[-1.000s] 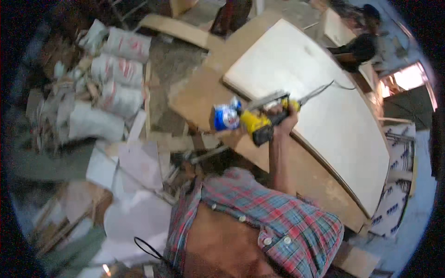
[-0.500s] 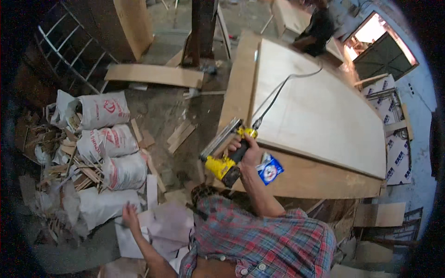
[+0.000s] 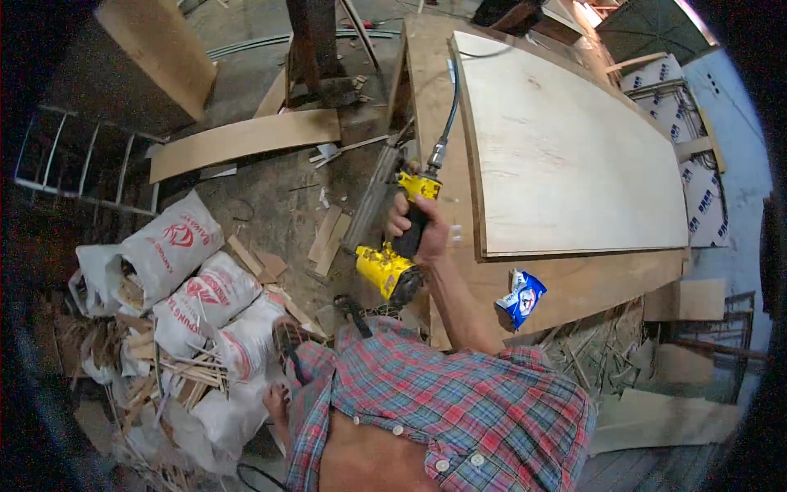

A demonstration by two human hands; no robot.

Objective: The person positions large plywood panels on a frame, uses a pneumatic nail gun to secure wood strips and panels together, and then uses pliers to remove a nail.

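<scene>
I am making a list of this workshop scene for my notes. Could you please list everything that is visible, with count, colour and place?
nail gun: one, yellow and black, in the right hand, by the table's left edge
hose: one, dark, running from the gun up across the table
table: one, brown wood, centre right
board: one, pale, lying flat on the table
packet: one, blue and white, on the table's near edge
sacks: several, white with red print, on the floor at left
plank: one, brown, on the floor, upper left
wood scraps: many, brown, on the floor
shirt: one, red and blue plaid, bottom centre
right hand: one, gripping the gun
left hand: not in view
</scene>
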